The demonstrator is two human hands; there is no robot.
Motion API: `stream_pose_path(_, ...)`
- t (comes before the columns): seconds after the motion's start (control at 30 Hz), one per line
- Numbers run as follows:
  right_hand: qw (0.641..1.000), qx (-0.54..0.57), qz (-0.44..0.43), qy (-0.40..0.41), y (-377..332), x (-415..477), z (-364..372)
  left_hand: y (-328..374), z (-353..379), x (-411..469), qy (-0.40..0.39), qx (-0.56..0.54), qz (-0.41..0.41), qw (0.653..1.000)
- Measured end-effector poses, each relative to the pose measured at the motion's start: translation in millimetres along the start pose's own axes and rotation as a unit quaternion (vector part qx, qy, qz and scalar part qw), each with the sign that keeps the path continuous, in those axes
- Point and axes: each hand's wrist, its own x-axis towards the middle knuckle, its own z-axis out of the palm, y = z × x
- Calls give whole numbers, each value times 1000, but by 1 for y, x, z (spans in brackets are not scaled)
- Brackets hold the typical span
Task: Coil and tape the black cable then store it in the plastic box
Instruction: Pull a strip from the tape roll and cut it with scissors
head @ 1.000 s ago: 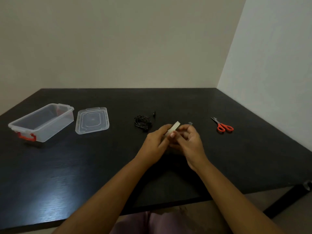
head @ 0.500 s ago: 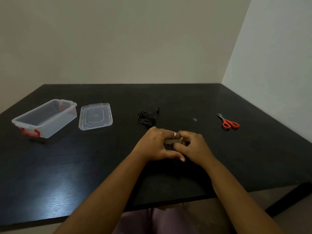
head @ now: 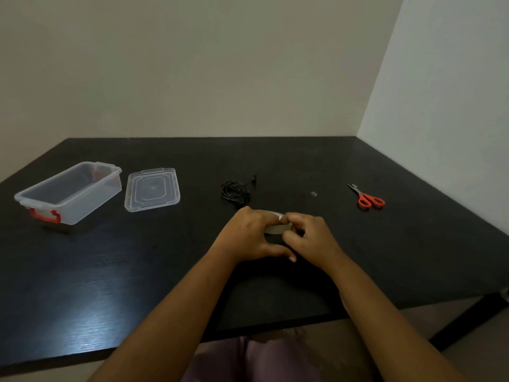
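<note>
Black cable bundled; left hand, right hand grip tape.

1. The black cable lies in a loose, tangled bundle on the dark table, with one plug end sticking out at its far right.
2. The tape roll is pale and translucent. It is gripped low over the table between the left hand and the right hand, just in front of the cable.
3. The plastic box is clear with a red latch at its near end. It stands open at the far left, well apart from the cable.
4. Its clear lid lies flat just to the right of the box.
</note>
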Motion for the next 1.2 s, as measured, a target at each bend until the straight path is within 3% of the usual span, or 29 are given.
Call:
stream_pose_path(0.37,1000,1,0,-15,-7,-4,0,-1,3,0,-15,1,3,1000)
stream_pose_path(0.5,999,-34,-11,20,-6,-4,2,-2,3,1,-19,15,6,1000)
stream_pose_path(0.67,999,-28,-18,-10,-7,-6,2,-2,3,-1,14,3,-8,1000)
stream_pose_path(0.93,1000,-6,1,-16,-6,-6,3,-4,6,-1,4,13,-5,1000)
stream_pose_path(1.2,996,65,-23,64,-8,-8,7,-8,7,-1,24,-61,-71,995)
